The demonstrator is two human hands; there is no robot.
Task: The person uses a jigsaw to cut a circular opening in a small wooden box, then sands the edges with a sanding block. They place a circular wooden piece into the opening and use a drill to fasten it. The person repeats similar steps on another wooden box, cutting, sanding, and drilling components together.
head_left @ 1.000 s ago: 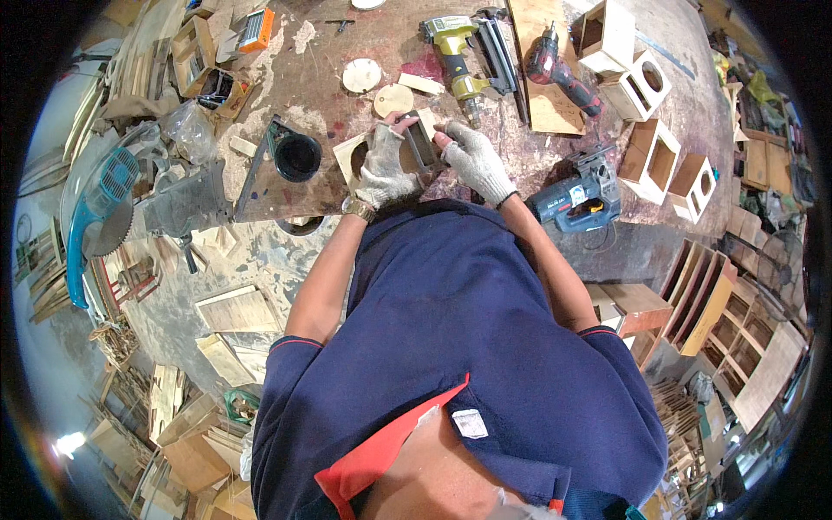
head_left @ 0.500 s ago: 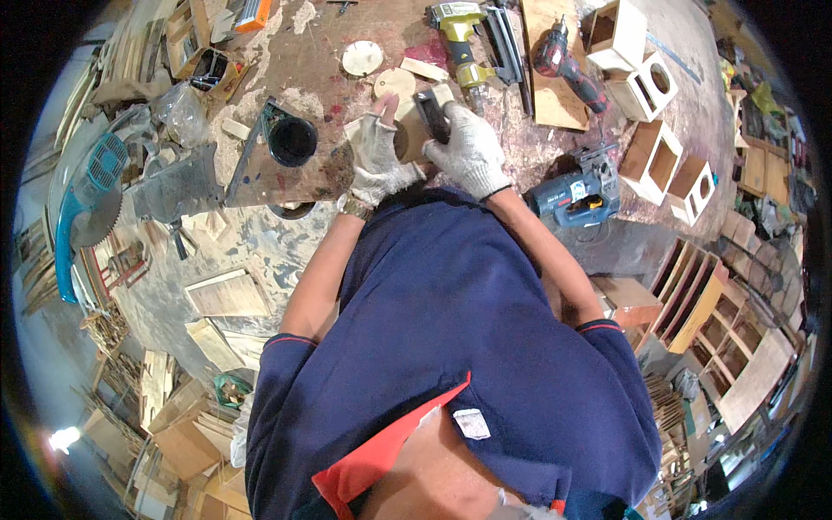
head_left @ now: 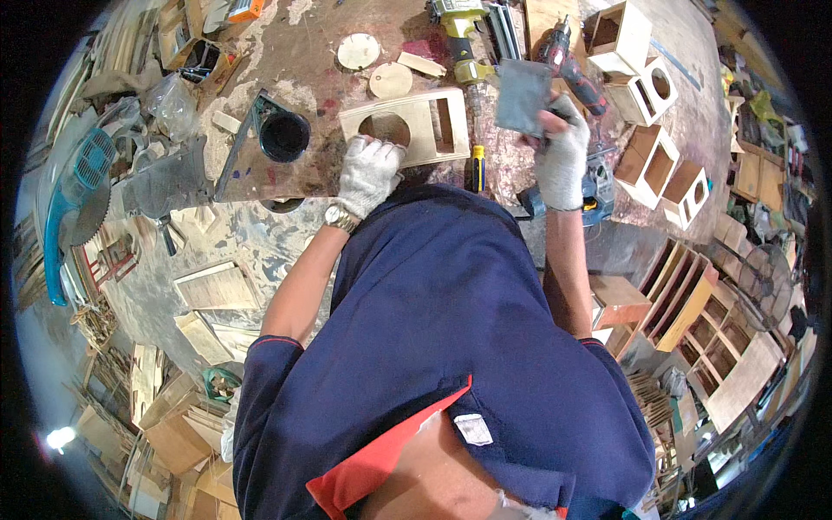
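We saw the left hand (head_left: 371, 173), in a pale knitted work glove with bare fingertips, curled over the near side of a pale wooden box with a round hole and a rectangular slot (head_left: 422, 139). Its fingers hooked in at the hole's near edge and held the box; we could not make out the thumb. The box lay near the close edge of the worn brown wooden worktable (head_left: 316, 61), in front of the body, its cut face turned up toward us, the hole on the left and the slot on the right.

We saw the right hand (head_left: 562, 160), gloved likewise, gripping a flat grey rectangular block (head_left: 522, 95) by its lower right corner, raised to the right of the box and well apart from it. Between box and hand we noticed a screwdriver with a yellow and black handle (head_left: 478, 168).

Beyond the box we found two thin pale wooden discs (head_left: 359, 52) and a short pale wooden strip (head_left: 422, 65), then a yellow-green nail gun (head_left: 459, 35). A red and black cordless drill (head_left: 572, 74) lay past the block, and the right hand partly hid a blue jigsaw (head_left: 598, 182). Farther right we counted four small open wooden boxes (head_left: 648, 165).
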